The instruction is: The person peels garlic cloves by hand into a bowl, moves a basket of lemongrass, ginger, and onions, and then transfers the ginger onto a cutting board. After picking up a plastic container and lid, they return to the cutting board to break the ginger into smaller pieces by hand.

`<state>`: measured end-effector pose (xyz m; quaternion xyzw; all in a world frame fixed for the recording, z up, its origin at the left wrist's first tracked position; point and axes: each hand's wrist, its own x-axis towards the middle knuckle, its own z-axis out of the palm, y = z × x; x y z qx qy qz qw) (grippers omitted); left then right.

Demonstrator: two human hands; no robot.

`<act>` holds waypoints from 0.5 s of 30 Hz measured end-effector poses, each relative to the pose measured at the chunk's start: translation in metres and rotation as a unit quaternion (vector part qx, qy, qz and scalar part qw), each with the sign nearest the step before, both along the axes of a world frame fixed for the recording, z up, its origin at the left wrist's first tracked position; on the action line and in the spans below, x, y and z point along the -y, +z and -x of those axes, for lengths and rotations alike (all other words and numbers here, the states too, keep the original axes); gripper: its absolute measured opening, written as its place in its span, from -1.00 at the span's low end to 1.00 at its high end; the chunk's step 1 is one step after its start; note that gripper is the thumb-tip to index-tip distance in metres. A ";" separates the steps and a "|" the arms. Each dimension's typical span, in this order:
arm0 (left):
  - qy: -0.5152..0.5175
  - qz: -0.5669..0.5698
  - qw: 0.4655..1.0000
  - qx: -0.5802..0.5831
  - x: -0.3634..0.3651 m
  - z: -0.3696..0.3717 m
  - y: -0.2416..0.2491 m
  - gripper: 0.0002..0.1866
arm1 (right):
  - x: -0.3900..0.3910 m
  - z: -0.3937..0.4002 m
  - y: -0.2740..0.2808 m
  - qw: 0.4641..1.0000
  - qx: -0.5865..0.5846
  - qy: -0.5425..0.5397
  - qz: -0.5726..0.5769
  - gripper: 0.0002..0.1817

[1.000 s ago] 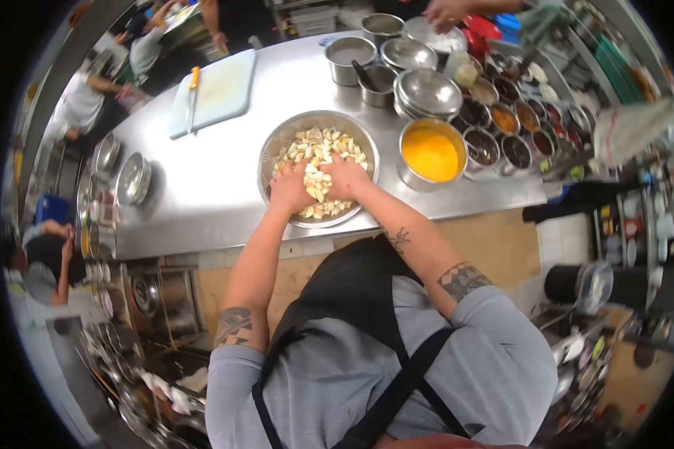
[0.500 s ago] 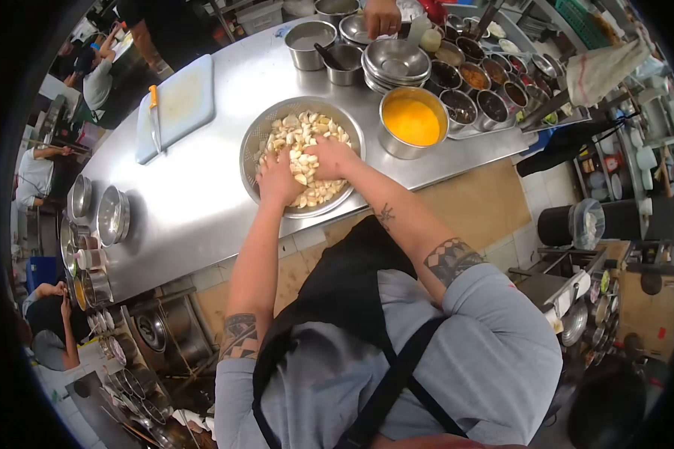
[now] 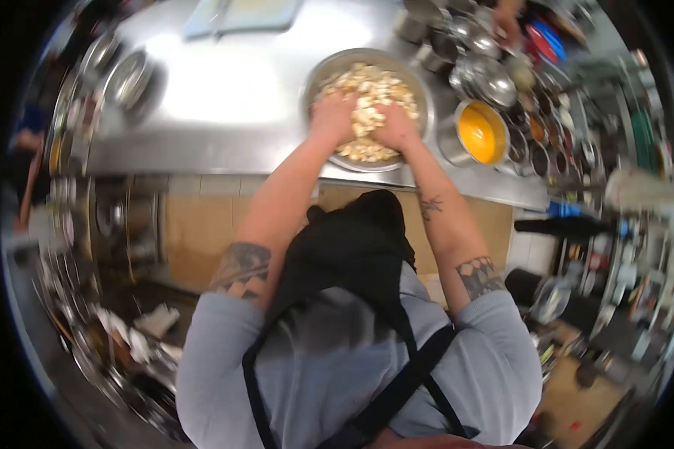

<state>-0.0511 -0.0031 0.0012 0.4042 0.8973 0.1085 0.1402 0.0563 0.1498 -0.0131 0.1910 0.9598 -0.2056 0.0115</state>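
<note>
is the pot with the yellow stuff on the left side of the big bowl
No, the pot of yellow liquid stands to the right of the big bowl, where both hands are in the pale pieces.

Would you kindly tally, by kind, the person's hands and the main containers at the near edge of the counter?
Hands in the food: 2, left hand and right hand
Colander of pale chunks: 1
Pot of yellow liquid: 1
Total: 4
</note>
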 end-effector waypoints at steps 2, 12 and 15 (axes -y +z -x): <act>-0.001 -0.014 1.000 0.025 0.000 0.001 0.001 -0.09 | -0.009 0.009 -0.013 0.998 0.000 0.029 0.060 -0.35; 0.100 -0.109 0.988 0.040 -0.013 -0.006 -0.026 -0.47 | -0.020 0.015 -0.023 0.991 -0.040 0.102 0.079 -0.46; 0.120 -0.108 0.987 0.001 -0.021 -0.008 -0.036 -0.47 | -0.011 0.016 -0.014 0.988 -0.027 0.101 0.113 -0.42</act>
